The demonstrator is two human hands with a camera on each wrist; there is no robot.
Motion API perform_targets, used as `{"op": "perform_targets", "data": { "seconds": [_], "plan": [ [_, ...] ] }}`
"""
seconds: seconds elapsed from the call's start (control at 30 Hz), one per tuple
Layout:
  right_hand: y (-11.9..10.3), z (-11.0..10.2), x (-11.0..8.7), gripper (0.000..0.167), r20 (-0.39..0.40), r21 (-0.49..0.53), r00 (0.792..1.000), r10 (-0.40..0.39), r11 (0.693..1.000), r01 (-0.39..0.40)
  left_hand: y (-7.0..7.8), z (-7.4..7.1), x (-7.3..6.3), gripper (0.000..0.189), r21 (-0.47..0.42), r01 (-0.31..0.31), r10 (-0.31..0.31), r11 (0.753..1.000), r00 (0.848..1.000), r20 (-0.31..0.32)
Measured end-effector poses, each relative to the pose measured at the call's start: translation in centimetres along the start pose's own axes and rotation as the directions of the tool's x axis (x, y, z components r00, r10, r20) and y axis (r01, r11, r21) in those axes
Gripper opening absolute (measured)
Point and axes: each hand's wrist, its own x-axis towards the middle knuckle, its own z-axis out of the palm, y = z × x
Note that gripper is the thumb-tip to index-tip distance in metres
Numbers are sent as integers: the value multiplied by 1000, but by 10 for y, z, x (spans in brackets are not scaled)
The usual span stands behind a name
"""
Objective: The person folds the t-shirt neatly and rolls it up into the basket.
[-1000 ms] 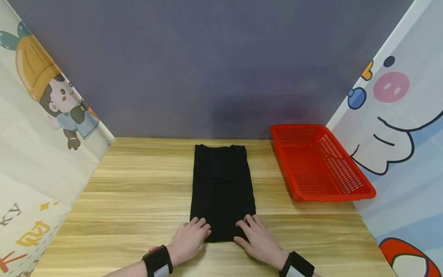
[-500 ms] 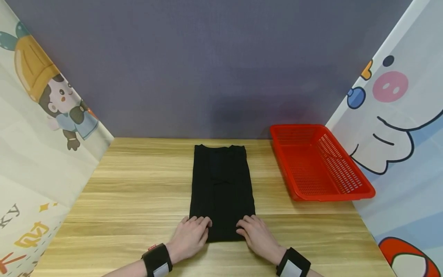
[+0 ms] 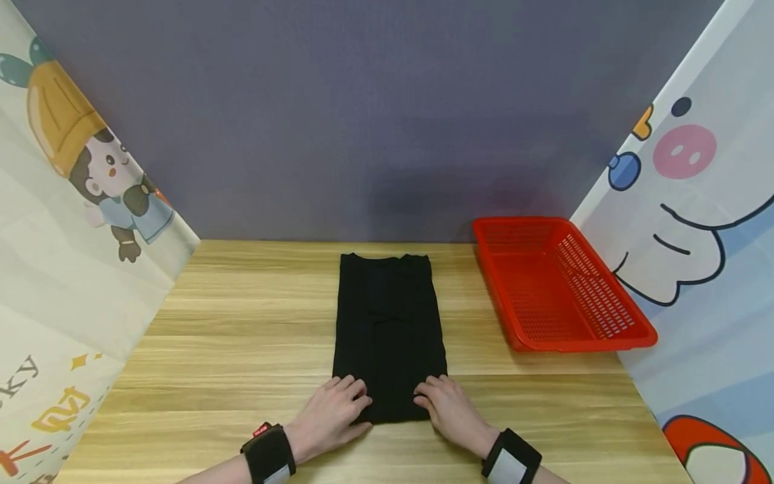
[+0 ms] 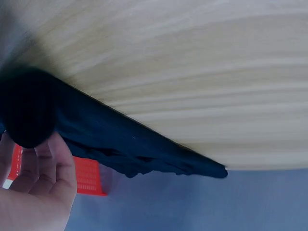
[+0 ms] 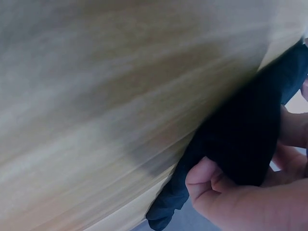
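A black shirt (image 3: 390, 329), folded into a long rectangle, lies on the wooden table with its neckline at the far end. My left hand (image 3: 329, 415) holds its near left corner; the fingers bend over the cloth and the thumb sits apart, by the near edge. At the near right corner my right hand (image 3: 453, 413) pinches the cloth. The left wrist view has a dark bulge of the shirt (image 4: 110, 130) hiding the left fingertips. In the right wrist view, the shirt (image 5: 250, 130) passes between the right thumb and the curled fingers.
A red plastic basket (image 3: 544, 289) with perforated sides stands at the right rear of the wooden table (image 3: 242, 323). A grey panel (image 3: 363, 121) rises behind the table. Printed cartoon sheets flank it on the left (image 3: 72, 269) and right (image 3: 695, 235).
The left thumb has spread away from its fingers toward me. The right fingers have drawn closer together on the cloth. The shirt and basket have stayed in place.
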Motion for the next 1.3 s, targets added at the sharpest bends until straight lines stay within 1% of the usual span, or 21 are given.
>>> {"op": "perform_targets", "data": {
  "seconds": [0.1,0.17,0.23,0.3,0.37,0.4,0.47,0.57,0.63,0.73,0.83,0.93,1.0,1.2,1.3],
  "plan": [
    [0,0,-1,10,15,9,1000,8,1000,-8,2,1,0,25,24,8,-9,1000,1000,13],
    [0,-1,-2,13,44,6,999,30,1000,-30,4,2,1,22,42,23,-24,999,1000,11],
    [-2,-1,-5,19,58,-25,997,46,999,-45,5,3,1,20,45,42,-43,998,999,10],
    [-3,0,-9,30,63,-73,997,47,996,-42,5,3,1,19,38,61,-62,997,998,18],
    [-5,1,-12,40,48,-124,999,19,992,-13,5,3,2,18,28,76,-77,997,997,29],
    [-5,2,-14,43,36,-147,999,-2,989,8,5,3,2,18,23,83,-84,996,996,35],
    [-4,4,-16,41,15,-183,999,-38,982,40,5,3,2,18,20,93,-93,996,995,43],
    [-3,6,-15,29,-7,-208,998,-61,976,58,5,4,2,17,20,106,-107,994,993,45],
    [-3,6,-14,22,-14,-195,998,-58,979,54,5,4,3,16,22,116,-117,993,992,42],
    [-2,6,-12,16,-18,-137,999,-48,990,45,6,5,2,15,31,131,-132,991,990,46],
    [-1,5,-9,14,-14,-74,999,-39,997,38,6,6,2,17,42,143,-145,989,987,71],
    [-1,4,-7,14,-2,-43,999,-38,998,38,7,7,1,18,56,145,-150,988,984,97],
    [0,4,-5,15,11,-34,999,-37,999,37,7,8,-1,19,61,145,-151,987,983,104],
    [2,5,-3,17,53,-19,998,-17,1000,18,7,12,-5,34,74,146,-151,987,986,76],
    [2,4,-2,18,60,-9,998,-6,1000,7,7,12,-5,31,108,126,-133,986,990,56]
  ]
}}
